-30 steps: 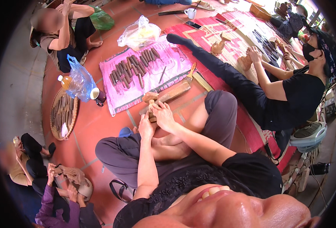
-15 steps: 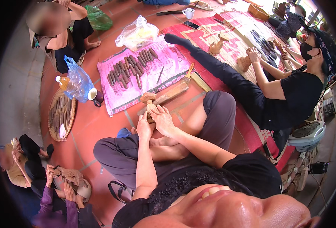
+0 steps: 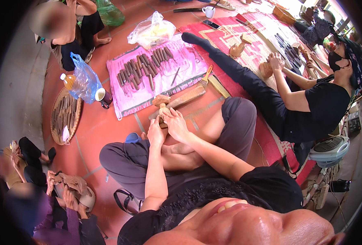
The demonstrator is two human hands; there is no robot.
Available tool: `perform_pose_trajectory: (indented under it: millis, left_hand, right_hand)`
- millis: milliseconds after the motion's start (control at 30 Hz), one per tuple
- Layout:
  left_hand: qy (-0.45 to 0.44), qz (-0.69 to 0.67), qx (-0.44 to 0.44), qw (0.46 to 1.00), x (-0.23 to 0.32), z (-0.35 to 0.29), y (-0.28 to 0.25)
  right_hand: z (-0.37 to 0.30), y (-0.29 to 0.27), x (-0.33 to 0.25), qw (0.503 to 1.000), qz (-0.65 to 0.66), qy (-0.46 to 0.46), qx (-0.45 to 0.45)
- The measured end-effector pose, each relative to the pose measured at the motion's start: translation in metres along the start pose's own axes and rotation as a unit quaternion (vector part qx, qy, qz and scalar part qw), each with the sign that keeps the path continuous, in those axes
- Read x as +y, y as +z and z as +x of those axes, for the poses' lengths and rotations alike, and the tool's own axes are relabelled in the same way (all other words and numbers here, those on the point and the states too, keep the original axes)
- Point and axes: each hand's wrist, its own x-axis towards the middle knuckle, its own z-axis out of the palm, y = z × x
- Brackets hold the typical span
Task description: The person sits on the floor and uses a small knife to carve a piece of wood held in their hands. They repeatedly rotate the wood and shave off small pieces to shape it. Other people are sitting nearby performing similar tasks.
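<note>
A small pale wooden carving (image 3: 161, 101), with a wide top and a narrow neck, stands up between my hands above my crossed legs. My left hand (image 3: 155, 131) is closed round its lower part from the left. My right hand (image 3: 175, 123) presses its fingers against the carving's right side. The carving's base is mostly hidden by my fingers, and whether a small tool is in either hand does not show. Just beyond lies a wooden block (image 3: 186, 98) on the tiles. Farther off, several dark-handled carving tools (image 3: 138, 71) lie in rows on a pink cloth (image 3: 115, 87).
Beside the block is a flat brush (image 3: 206, 76). To the left are a round basket (image 3: 79, 118) of tools, a dark mug (image 3: 103, 98) and a blue plastic bag (image 3: 85, 77). A co-worker's outstretched leg (image 3: 230, 67) crosses the red mat (image 3: 271, 136); other people sit around.
The whole view has shifted slightly. My hands stay on the carving, with only small finger movement. The co-workers at the lower left have moved their hands a little.
</note>
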Motion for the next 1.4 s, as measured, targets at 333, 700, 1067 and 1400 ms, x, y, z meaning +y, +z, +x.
perform_pose_trajectory:
  millis: [333, 700, 1067, 1400]
  left_hand:
    - [-0.026, -0.027, -0.02, 0.999, 0.01, -0.002, -0.01]
    - [-0.062, -0.034, -0.026, 0.997, 0.004, 0.0, -0.004]
    - [-0.058, -0.028, -0.047, 0.997, 0.018, 0.0, -0.016]
    - [-0.045, -0.013, -0.034, 0.998, 0.011, -0.001, -0.012]
  right_hand:
    - [-0.015, 0.012, 0.017, 1.0, -0.005, 0.006, 0.0]
    - [0.007, 0.008, 0.022, 0.999, 0.04, 0.008, 0.003]
    - [0.026, 0.015, 0.034, 1.0, 0.018, 0.014, 0.015]
    - [0.033, 0.006, 0.023, 1.0, -0.022, -0.001, -0.006]
